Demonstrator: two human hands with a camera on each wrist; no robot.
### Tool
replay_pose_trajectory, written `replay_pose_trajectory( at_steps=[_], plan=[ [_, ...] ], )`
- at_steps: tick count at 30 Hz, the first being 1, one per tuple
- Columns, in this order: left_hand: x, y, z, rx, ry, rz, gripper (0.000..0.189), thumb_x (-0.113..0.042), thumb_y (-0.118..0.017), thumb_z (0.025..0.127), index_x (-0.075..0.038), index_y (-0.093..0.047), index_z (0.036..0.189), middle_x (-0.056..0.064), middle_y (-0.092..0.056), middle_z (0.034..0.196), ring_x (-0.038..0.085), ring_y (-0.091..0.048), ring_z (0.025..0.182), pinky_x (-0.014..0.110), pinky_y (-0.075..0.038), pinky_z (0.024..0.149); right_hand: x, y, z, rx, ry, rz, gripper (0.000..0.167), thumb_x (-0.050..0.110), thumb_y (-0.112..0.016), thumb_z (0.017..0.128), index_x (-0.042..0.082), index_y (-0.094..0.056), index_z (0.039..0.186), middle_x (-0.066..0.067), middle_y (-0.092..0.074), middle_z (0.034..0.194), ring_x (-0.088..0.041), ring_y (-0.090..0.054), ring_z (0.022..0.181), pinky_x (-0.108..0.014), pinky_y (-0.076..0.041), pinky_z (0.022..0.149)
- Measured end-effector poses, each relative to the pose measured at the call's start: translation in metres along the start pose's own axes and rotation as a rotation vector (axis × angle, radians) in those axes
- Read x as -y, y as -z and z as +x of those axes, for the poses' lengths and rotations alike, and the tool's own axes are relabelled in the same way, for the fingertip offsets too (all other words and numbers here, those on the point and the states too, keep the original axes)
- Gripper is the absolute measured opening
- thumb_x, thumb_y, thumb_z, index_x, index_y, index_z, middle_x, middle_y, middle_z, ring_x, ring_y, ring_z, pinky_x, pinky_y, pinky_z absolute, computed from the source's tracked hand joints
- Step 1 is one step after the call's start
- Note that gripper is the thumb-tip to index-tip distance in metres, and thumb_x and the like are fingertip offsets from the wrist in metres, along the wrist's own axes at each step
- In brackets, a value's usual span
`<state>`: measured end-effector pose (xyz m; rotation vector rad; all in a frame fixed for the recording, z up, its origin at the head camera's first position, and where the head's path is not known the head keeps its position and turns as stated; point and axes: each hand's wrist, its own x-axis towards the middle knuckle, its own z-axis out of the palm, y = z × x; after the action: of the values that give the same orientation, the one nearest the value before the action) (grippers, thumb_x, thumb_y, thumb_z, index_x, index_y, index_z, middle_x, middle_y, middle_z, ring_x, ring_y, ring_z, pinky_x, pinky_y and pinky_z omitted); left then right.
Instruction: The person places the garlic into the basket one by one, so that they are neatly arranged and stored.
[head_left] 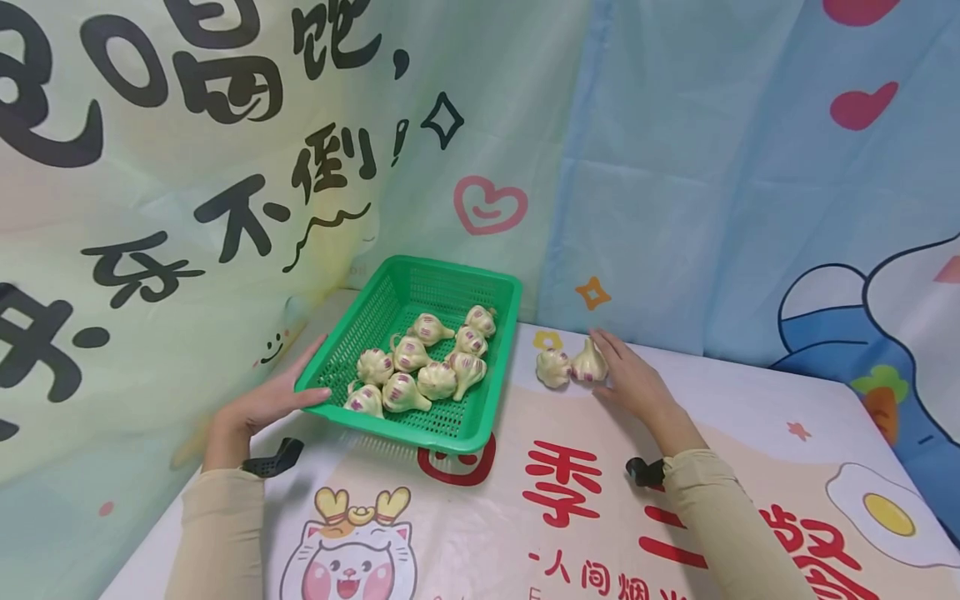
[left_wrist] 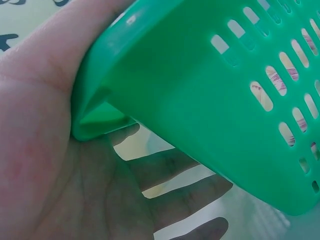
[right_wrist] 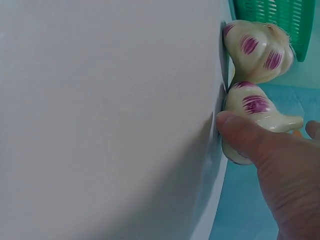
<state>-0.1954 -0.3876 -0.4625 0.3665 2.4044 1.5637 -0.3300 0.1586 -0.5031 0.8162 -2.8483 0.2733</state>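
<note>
A green plastic basket (head_left: 405, 429) holds several garlic bulbs (head_left: 402, 392) with purple markings. At its near left corner my left hand (head_left: 273, 400) holds the rim, thumb over the top and fingers spread along the outside below. The left wrist view shows the rim lying in the crook of that hand. Right of the basket, two garlic bulbs sit side by side on the table. My right hand (head_left: 636, 383) is around the right-hand bulb (head_left: 589, 362), its thumb against the near side and a fingertip close to the stem. The other bulb (head_left: 553, 367) is just left of it.
The table (head_left: 750, 400) has a printed cover with red characters, a cartoon cat and a fried egg. Printed cloth (head_left: 645, 208) hangs close behind the table and along its left side. Each wrist carries a small black device (head_left: 276, 458).
</note>
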Motion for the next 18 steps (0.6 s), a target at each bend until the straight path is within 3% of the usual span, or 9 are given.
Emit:
replay_pose_trajectory(
  at_steps=[7,18],
  plan=[
    [-0.0004,0.0,-0.0006,0.0,-0.002,-0.001,0.092,-0.021,-0.059,0.092,-0.022,0.01,0.153,0.016,0.005,0.158,0.037,-0.018,0.138,0.046,-0.025,0.107,0.0005,-0.0014,0.0026,-0.003,-0.011,0.043,0.101,0.018,-0.081,0.074,0.01,-0.017,0.152,-0.019,-0.026,0.153,-0.039,-0.034,0.135,-0.053,-0.036,0.103],
    [0.0023,-0.0001,0.0005,-0.002,-0.01,-0.013,0.092,-0.023,-0.059,0.092,-0.023,0.01,0.153,0.016,0.004,0.158,0.038,-0.018,0.138,0.053,-0.02,0.108,-0.0015,-0.0073,0.0034,-0.035,-0.034,0.089,0.094,0.016,-0.078,0.078,0.011,-0.019,0.152,-0.019,-0.027,0.151,-0.041,-0.037,0.132,-0.055,-0.037,0.101]
  ],
)
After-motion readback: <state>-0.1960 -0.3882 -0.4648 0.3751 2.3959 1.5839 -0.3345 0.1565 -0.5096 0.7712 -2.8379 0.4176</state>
